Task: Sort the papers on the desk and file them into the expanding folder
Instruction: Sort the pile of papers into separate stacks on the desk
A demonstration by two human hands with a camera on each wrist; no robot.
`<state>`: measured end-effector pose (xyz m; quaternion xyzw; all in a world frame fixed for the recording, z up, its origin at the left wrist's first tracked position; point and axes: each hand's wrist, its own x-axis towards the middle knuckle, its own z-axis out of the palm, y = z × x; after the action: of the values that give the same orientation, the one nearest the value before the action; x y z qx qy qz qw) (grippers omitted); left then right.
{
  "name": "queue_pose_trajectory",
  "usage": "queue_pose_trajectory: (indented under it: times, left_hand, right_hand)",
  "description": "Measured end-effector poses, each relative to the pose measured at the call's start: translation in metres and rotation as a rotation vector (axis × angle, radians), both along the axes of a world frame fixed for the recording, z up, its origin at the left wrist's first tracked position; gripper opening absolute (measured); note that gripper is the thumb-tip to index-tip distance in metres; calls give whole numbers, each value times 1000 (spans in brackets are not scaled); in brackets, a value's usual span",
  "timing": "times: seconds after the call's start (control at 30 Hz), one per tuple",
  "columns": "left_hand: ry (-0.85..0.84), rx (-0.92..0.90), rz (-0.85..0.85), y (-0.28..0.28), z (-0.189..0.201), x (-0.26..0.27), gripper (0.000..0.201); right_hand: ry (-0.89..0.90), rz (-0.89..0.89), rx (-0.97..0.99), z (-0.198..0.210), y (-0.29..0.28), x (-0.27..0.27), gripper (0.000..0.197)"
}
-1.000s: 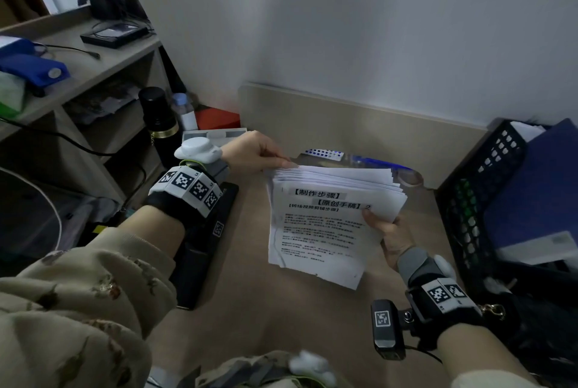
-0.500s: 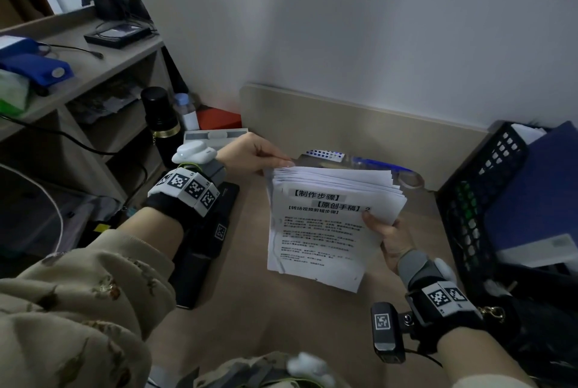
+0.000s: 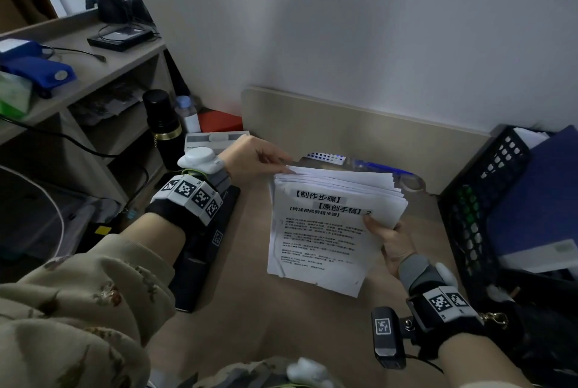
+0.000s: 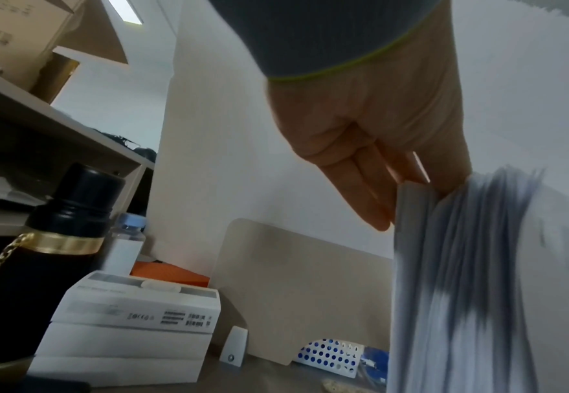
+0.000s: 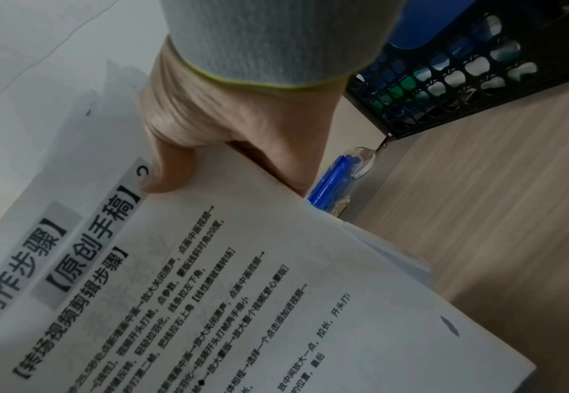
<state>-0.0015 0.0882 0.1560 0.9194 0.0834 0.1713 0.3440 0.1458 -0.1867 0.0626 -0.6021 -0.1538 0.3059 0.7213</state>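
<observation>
Head view first, working from nine o'clock across: my left hand (image 3: 250, 157) pinches the far left corner of the stack of papers (image 3: 328, 231), fingers laid behind the sheets as the left wrist view shows (image 4: 370, 186). The stack is held up off the desk (image 3: 256, 309) at centre frame, tilted toward me, printed side up, its top edges fanned and uneven. I judge it a thick, floppy bundle, light enough yet prone to sag and shed loose sheets, so it wants support at two opposite edges. My right hand (image 3: 391, 240) grasps the right edge at about three o'clock, thumb (image 5: 162, 170) pressed on the top page, fingers beneath. Behind the stack at twelve o'clock lies something clear with blue parts, perhaps the expanding folder (image 3: 369, 165); I cannot tell whether it holds anything. At three o'clock a black mesh basket (image 3: 488, 200) carries a dark blue binder (image 3: 538, 200) and some white sheets.
</observation>
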Motion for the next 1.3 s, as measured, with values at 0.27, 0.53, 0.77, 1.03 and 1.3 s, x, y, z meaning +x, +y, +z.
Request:
queue_pose_trajectory:
  times: [0.27, 0.53, 0.77, 1.03, 1.3]
  left_hand:
    - [13, 0, 47, -9, -4, 11, 29]
    - [22, -90, -21, -9, -3, 5, 23]
    - [73, -586, 42, -6, -22, -4, 26]
    - [240, -729, 51, -28, -50, 5, 59]
    - [-55, -951, 86, -42, -44, 7, 46]
  right_hand:
    - [2, 16, -7, 0, 1, -1, 50]
    - [-59, 43, -29, -5, 2, 0, 63]
    - [-36, 50, -33, -8, 3, 2, 71]
    - [-39, 133, -27, 1, 5, 2, 74]
    - [-61, 220, -15, 17, 4, 11, 58]
